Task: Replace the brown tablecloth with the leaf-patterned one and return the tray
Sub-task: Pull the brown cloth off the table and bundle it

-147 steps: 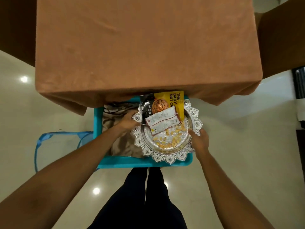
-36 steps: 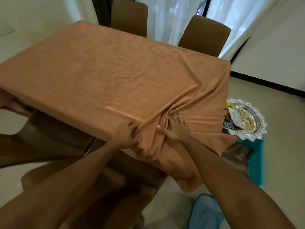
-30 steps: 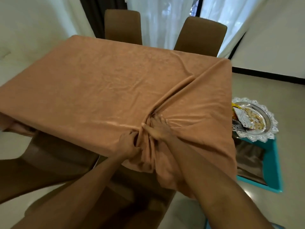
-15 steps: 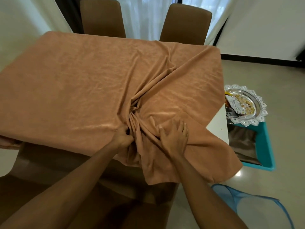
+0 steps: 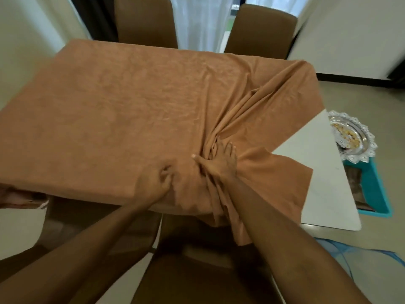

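Observation:
The brown tablecloth [image 5: 122,119] covers most of the white table [image 5: 315,163] and is bunched into folds near the front edge. My left hand [image 5: 158,181] grips a gather of the cloth at that edge. Just right of it, my right hand [image 5: 221,160] lies on the folds with fingers dug into the bunched fabric. The table's near right corner is bare. The silver tray [image 5: 352,139] with nuts rests on a teal bin [image 5: 372,189] on the floor to the right; dark folded fabric [image 5: 355,183] lies in that bin, its pattern unclear.
Two brown chairs [image 5: 146,20] stand at the far side before white curtains. Another chair [image 5: 197,270] is tucked in below my arms. A blue mesh basket [image 5: 341,249] sits on the floor at lower right. Someone's hand [image 5: 22,197] shows at the left edge.
The cloth has been drawn in from the right, baring more of the white table corner. My right hand reached farther into the folds; my left keeps its grip at the edge.

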`<move>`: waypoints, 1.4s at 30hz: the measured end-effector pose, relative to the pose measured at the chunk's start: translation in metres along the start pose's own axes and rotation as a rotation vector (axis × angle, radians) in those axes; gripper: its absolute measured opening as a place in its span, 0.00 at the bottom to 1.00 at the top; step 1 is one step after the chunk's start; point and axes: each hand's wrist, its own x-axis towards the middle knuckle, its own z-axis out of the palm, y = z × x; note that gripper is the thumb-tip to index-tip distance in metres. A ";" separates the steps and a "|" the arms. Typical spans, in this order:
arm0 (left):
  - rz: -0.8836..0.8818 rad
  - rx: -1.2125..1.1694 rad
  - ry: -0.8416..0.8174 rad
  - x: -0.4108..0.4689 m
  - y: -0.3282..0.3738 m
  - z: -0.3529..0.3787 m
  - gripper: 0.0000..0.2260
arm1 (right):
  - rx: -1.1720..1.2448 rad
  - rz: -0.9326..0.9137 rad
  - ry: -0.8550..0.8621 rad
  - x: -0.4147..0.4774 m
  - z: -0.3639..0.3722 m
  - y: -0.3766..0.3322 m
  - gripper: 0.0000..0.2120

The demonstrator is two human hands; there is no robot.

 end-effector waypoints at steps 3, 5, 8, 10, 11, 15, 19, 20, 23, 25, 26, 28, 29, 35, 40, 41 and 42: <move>-0.024 0.184 0.018 0.026 -0.091 -0.061 0.25 | 0.010 0.015 -0.004 0.003 0.017 -0.031 0.63; -0.134 0.350 -0.048 0.038 -0.151 -0.090 0.30 | 0.013 -0.007 -0.023 0.006 0.032 -0.060 0.63; -0.166 0.432 -0.113 0.038 -0.206 -0.094 0.35 | 0.019 -0.035 -0.029 0.005 0.059 -0.095 0.64; -0.173 0.374 -0.073 0.038 -0.210 -0.087 0.37 | 0.017 -0.043 -0.036 0.005 0.071 -0.110 0.65; -0.181 0.345 -0.054 0.037 -0.203 -0.082 0.37 | 0.018 -0.039 -0.034 0.006 0.073 -0.113 0.65; -0.149 0.222 -0.016 0.035 -0.174 -0.064 0.35 | 0.013 -0.040 -0.050 0.009 0.087 -0.136 0.65; -0.116 0.153 -0.118 0.043 -0.140 -0.049 0.33 | -0.049 -0.046 -0.079 0.005 0.101 -0.156 0.64; -0.114 0.117 -0.133 0.045 -0.137 -0.051 0.31 | -0.057 -0.039 -0.090 0.004 0.105 -0.162 0.64; -0.083 0.014 -0.164 0.048 -0.145 -0.063 0.26 | -0.139 -0.026 -0.065 0.000 0.119 -0.180 0.61; -0.042 -0.050 -0.230 0.051 -0.153 -0.078 0.24 | -0.171 0.001 -0.042 -0.004 0.128 -0.193 0.62; -0.034 -0.083 -0.264 0.051 -0.159 -0.089 0.22 | -0.179 0.007 -0.048 -0.006 0.136 -0.203 0.63; -0.007 -0.159 -0.323 0.051 -0.165 -0.104 0.16 | -0.191 0.023 -0.055 -0.011 0.148 -0.223 0.64; -0.020 -0.196 -0.329 0.050 -0.167 -0.109 0.12 | -0.199 0.025 -0.059 -0.012 0.153 -0.233 0.64; -0.189 -0.265 -0.100 0.035 -0.200 -0.136 0.11 | -0.263 0.017 -0.046 -0.010 0.165 -0.269 0.50; -0.125 0.100 0.150 0.043 -0.279 -0.197 0.19 | -0.184 -0.091 -0.042 -0.002 0.160 -0.264 0.42; -0.165 0.195 0.153 0.048 -0.297 -0.210 0.20 | -0.179 -0.124 -0.033 -0.002 0.159 -0.263 0.41; -0.221 0.270 0.133 0.056 -0.318 -0.223 0.20 | -0.182 -0.155 -0.009 -0.001 0.158 -0.264 0.39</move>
